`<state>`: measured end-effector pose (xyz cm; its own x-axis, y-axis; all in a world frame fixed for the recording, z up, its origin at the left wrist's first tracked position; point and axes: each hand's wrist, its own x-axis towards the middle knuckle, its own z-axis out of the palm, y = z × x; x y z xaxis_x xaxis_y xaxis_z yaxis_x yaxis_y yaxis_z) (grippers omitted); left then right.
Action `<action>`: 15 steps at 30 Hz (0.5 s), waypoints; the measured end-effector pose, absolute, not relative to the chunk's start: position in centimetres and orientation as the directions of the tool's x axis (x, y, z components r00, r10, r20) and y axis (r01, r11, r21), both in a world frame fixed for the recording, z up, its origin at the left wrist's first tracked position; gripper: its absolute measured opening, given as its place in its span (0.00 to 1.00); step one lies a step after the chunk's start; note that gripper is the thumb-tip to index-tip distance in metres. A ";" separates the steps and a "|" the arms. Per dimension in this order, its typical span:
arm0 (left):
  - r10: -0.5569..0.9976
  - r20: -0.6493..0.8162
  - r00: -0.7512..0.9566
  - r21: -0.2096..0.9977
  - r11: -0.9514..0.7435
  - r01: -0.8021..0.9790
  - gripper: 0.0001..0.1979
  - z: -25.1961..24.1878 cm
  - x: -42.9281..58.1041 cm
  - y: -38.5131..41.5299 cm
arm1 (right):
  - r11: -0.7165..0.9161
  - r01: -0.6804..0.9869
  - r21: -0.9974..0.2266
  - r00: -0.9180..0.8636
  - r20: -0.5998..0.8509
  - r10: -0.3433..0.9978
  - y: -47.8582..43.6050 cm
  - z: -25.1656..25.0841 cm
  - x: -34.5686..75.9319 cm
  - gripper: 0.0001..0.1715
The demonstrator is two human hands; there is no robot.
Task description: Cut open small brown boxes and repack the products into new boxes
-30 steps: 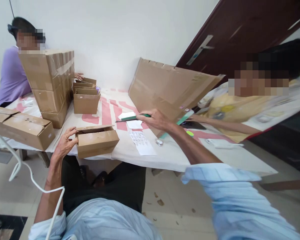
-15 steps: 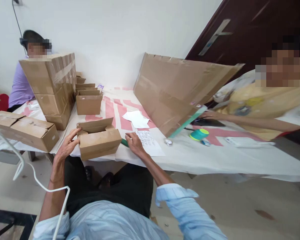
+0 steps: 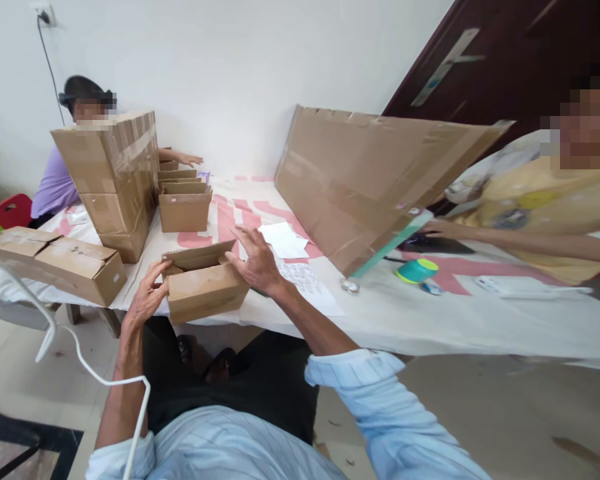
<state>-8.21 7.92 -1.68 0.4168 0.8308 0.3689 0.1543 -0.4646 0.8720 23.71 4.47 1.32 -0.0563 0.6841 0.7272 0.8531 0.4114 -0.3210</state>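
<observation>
A small cardboard box [image 3: 207, 295] stands at the table's near edge in front of me, its long back flap raised. My left hand [image 3: 147, 293] grips the left end of this box, fingers bent over its upper edge. Over at the right end is my right hand [image 3: 260, 263], with its fingers stretched and spread and the thumb side against the end flap. What lies inside the box is hidden by its front wall. Just right of that hand lies a printed sheet [image 3: 310, 290], partly covered by my wrist. Blank white papers [image 3: 284, 240] rest behind it.
Stacked cartons [image 3: 113, 180] and a long closed box [image 3: 55, 263] occupy the left. Behind stand open boxes [image 3: 185, 210], with a co-worker's hand [image 3: 187, 159] nearby. A large cardboard panel [image 3: 375, 187] leans at centre right, near a teal tape roll [image 3: 417, 270]. Another person sits right.
My right hand has risen from the table beside the printed sheet to the box's right end, its fingers spreading. The left hand keeps its hold. A co-worker's hand now shows over the back boxes.
</observation>
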 end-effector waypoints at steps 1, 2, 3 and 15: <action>0.827 0.379 0.415 0.869 -0.472 0.149 0.23 -1.7 -8.2 7.8 | 0.421 0.848 -0.321 -0.073 0.717 0.693 4.7 1.4 23.8 0.29; 0.826 0.385 0.411 0.868 -0.476 0.145 0.22 -1.7 -8.2 7.7 | 0.441 0.838 -0.320 -0.100 0.705 0.702 4.8 1.4 23.9 0.27; 0.827 0.388 0.408 0.867 -0.477 0.142 0.21 -1.7 -8.2 7.6 | 0.466 0.826 -0.316 -0.134 0.693 0.708 4.9 1.3 24.0 0.24; 0.817 0.403 0.412 0.846 -0.504 0.172 0.17 -1.4 -8.0 6.9 | 0.494 0.850 -0.182 -0.191 0.767 0.612 3.2 -0.2 22.8 0.16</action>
